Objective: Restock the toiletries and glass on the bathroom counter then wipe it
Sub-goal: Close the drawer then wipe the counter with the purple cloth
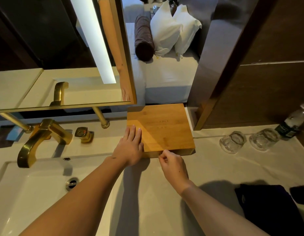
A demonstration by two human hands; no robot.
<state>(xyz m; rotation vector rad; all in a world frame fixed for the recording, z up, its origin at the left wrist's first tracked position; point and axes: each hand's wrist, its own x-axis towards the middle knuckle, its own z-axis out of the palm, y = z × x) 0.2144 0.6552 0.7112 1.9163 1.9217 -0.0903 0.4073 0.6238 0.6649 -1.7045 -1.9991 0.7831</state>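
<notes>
Box: wooden box [162, 132] lies closed on the white counter [207, 160], centre of frame, right of the sink [28, 189].
Left hand [130, 147]: flat, fingers spread on the lid's left edge.
Right hand [173, 165]: fingertips pinched at the box's front edge; grip unclear.
Glasses: two glasses [233, 142] upside down, right of the box.

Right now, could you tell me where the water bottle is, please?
The water bottle stands at the counter's far right edge in the head view, against the dark wall, just right of the two glasses.
</notes>
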